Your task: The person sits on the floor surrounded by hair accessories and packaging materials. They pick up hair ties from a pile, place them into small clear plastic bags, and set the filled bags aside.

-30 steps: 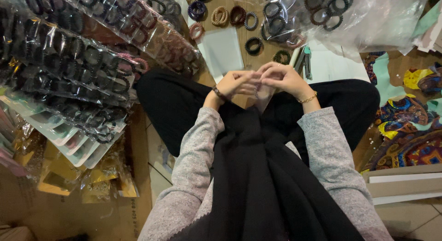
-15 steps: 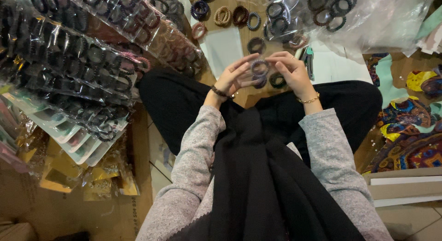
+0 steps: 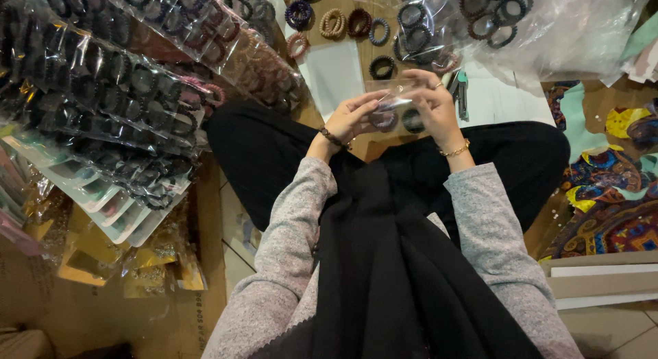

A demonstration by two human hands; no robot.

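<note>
Pinching a small clear packet of coiled hair ties between both sets of fingertips, the left hand and right hand seem mid-packing, so sealing its mouth likely needs steady grips.

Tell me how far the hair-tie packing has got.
Done: many filled clear packs lie stacked to the left. In hand: the left hand and right hand hold a small clear packet with dark ties inside. Left: loose spiral ties on the floor and a bagful beyond.
</note>
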